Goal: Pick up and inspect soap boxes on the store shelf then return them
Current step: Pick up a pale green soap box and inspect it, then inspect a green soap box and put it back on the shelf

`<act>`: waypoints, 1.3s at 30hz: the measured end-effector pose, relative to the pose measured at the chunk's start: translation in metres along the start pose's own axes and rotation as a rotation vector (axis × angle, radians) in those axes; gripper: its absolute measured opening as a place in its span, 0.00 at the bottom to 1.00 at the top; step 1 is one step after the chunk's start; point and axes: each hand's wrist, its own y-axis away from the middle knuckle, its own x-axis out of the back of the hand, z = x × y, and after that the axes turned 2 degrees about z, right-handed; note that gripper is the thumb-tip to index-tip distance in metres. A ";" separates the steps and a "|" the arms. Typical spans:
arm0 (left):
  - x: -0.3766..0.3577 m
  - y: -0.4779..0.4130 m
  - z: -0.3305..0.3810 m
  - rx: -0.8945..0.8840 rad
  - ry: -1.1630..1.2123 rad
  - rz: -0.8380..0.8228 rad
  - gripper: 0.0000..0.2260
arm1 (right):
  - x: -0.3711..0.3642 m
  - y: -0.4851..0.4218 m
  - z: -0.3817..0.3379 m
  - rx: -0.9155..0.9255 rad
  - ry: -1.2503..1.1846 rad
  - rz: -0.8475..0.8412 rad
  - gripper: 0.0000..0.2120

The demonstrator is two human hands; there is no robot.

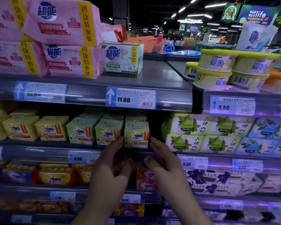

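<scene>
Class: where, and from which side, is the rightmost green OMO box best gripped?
Best take the green OMO box by its two side faces, from the front: it stands upright at the shelf edge, with a dark gap on its right.

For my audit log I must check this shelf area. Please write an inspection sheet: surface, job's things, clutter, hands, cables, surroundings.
Surface: grey store shelf, stocked in rows.
Job's things: green OMO soap box, upright on the shelf at the right end of its row.
Clutter: pink soap packs stacked above; yellow tubs at upper right.
Hands: left hand and right hand open, one on each side of the box; contact cannot be told.
Cables: nothing seen.
Surroundings: price tag 11.60; dim store, ceiling lights.
</scene>
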 end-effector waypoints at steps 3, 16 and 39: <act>-0.003 0.005 0.008 -0.046 -0.073 0.017 0.23 | 0.017 0.009 0.002 0.003 -0.007 0.052 0.22; -0.101 -0.001 0.066 -0.057 0.024 -0.140 0.36 | 0.116 0.004 0.003 0.115 0.067 0.247 0.24; -0.074 0.017 0.079 -0.101 0.206 -0.168 0.26 | 0.153 0.007 0.008 0.173 -0.149 0.031 0.23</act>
